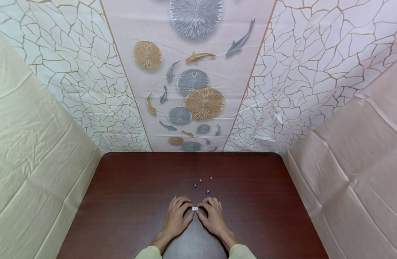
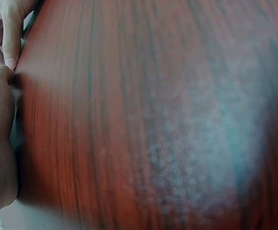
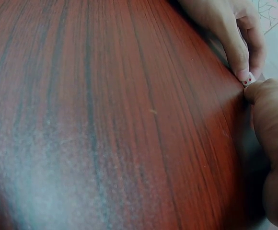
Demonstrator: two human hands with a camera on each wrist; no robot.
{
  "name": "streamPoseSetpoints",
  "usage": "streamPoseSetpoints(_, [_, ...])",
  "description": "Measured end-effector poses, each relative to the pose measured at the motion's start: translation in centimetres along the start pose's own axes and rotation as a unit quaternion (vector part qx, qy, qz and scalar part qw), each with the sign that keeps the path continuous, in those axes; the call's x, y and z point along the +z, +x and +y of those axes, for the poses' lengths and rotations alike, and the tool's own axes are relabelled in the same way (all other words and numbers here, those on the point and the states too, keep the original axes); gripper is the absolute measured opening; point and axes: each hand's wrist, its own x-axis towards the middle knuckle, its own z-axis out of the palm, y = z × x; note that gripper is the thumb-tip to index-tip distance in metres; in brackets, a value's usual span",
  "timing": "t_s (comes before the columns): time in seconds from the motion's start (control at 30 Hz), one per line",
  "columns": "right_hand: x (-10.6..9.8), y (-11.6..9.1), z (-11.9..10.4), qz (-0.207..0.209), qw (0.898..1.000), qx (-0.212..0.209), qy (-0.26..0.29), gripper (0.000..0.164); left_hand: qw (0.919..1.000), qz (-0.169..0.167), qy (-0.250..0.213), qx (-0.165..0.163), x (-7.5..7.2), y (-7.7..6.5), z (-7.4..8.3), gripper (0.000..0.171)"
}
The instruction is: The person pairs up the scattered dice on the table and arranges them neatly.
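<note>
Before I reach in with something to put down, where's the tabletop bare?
Bare tabletop: left of the left hand, right of the right hand, and between reddish dice and patterned cloth. Crowded: the middle, where both hands pinch white dice near blue dice.

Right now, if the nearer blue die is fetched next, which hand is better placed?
Likely the right hand: the nearer blue die lies just beyond it, while the left hand is farther away. Both hands are at the white dice, though, so the right would first need to let go.
</note>
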Motion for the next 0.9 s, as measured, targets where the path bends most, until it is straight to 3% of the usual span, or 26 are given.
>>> streamPoseSetpoints(0.47, [0.0, 0.0, 0.0, -0.004, 1.000, 0.003, 0.007, 0.024, 0.9998, -0.011, -0.003, -0.014, 0.0, -0.1, -0.1, 0.029])
streamPoseSetpoints(0.7, [0.0, 0.0, 0.1, -0.004, 1.000, 0.002, 0.011, 0.024, 0.9987, -0.006, -0.046, -0.019, -0.8, 0.3, 0.1, 0.036])
streamPoseSetpoints(0.9, [0.1, 0.0, 0.1, 0.002, 1.000, -0.003, 0.008, 0.024, 0.9964, -0.003, -0.079, -0.030, -1.6, 1.0, 0.0, 0.032])
